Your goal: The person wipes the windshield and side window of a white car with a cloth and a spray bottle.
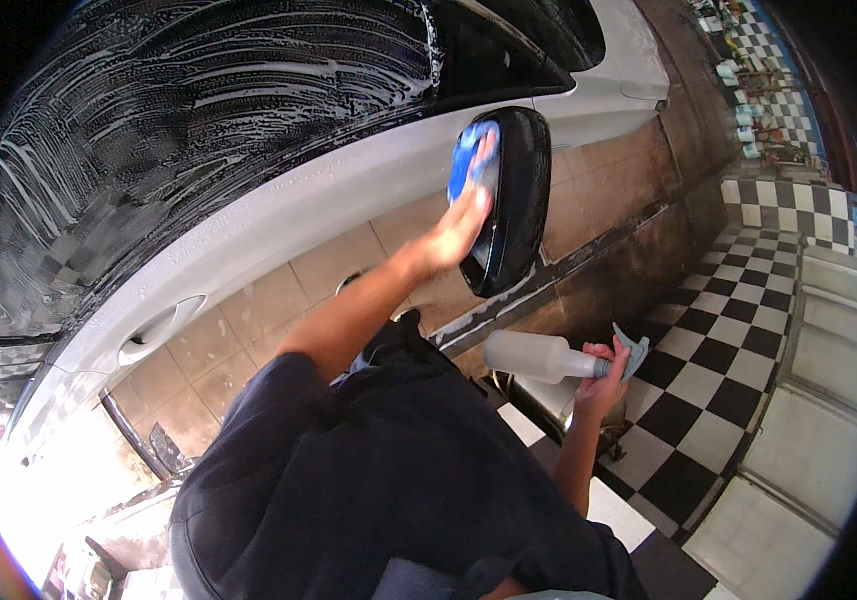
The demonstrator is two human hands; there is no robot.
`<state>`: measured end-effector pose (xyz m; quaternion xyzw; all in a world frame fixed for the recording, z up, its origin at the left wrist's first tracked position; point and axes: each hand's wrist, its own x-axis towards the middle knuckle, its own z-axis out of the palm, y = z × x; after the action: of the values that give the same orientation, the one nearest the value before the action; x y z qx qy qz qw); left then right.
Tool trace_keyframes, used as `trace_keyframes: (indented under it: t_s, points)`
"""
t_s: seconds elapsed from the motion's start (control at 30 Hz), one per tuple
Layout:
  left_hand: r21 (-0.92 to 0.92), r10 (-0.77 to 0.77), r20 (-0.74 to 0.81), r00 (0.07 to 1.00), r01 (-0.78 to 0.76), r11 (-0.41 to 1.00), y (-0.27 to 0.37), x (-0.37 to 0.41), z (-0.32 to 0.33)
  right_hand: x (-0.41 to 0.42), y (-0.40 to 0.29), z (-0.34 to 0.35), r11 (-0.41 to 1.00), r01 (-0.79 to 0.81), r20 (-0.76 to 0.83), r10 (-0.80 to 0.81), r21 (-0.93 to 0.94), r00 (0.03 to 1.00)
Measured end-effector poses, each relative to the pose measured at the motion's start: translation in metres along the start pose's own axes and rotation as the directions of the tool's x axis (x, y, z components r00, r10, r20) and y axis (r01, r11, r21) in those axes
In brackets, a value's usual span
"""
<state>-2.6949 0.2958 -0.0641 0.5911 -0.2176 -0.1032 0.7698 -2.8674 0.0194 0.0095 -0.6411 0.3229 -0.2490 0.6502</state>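
Observation:
My left hand [462, 225] holds a blue cloth [464, 161] flat against the glass side of a car's black side mirror [524, 195]. The fingers are spread over the cloth and slightly blurred. On my other side, my right hand [607, 371] grips the neck of a translucent white spray bottle [526, 355] with a grey trigger head [634, 352]. The bottle is tipped on its side and points away from the mirror. Streaky white suds cover the dark side window [248, 97] of the car. Below it, the white door [308, 195] carries water drops.
A door handle [165, 326] juts out at the left. Wet brown tiles [263, 300] with a dark channel [616, 232] lie beside the car. Black-and-white checkered tiles [721, 330] run along the right, near pale panels [796, 450]. Several containers [747, 124] stand far right.

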Motion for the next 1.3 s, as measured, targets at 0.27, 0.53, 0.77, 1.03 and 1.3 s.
trace_keyframes:
  t_s: [0.27,0.53,0.77,1.03,1.3]
  points:
    - [0.005,0.039,-0.056,0.998,-0.039,0.999,0.015,-0.019,0.012,0.008,0.002,-0.019,0.992,0.034,-0.033,-0.039,-0.122,0.999]
    - [-0.071,0.281,0.013,0.96,-0.279,0.958,-0.002,-0.027,0.01,0.009,-0.005,0.008,0.999,0.025,0.026,-0.024,-0.033,0.999]
    - [-0.037,-0.112,0.012,0.994,0.113,0.993,0.003,0.003,-0.016,-0.002,-0.014,0.022,0.996,0.053,0.059,-0.048,-0.075,0.997]
    - [0.066,0.0,0.072,0.997,-0.005,0.998,0.005,0.026,-0.03,-0.009,-0.024,0.044,0.995,0.074,0.09,-0.069,-0.059,0.994]
    - [0.029,0.024,-0.067,0.997,-0.022,0.999,0.011,0.023,-0.02,-0.013,-0.032,0.041,0.986,0.103,0.116,-0.087,-0.135,0.989]
